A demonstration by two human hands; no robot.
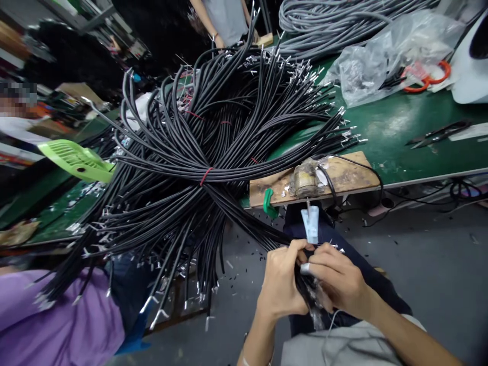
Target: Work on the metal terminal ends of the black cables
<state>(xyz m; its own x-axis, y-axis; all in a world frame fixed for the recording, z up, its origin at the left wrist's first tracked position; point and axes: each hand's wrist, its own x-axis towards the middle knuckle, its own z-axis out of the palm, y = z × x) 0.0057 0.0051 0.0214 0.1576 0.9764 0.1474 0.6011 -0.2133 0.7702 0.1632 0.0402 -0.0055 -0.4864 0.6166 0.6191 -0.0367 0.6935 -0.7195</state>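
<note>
My left hand (282, 279) is closed around the near end of a bunch of black cables (263, 231), which runs down from a large tied heap of them on the bench. Close beside it, my right hand (339, 279) has its fingers bent in a pinch at a cable end; white tape wraps one fingertip. Silvery stripped wire ends (337, 248) stick out just past the fingers. Right above my hands, a light blue piece (311, 224) sits on the shaft of a small motor (305, 179). The exact finger contact is partly hidden.
The motor rests on a wooden board (351, 165) at the edge of the green bench (407, 122), near a green clamp (270, 203). Orange-handled scissors (417, 87), a plastic bag (362, 66), dark snips (438, 134) and grey cable coils (324, 25) lie behind. A person in purple (68, 315) sits left.
</note>
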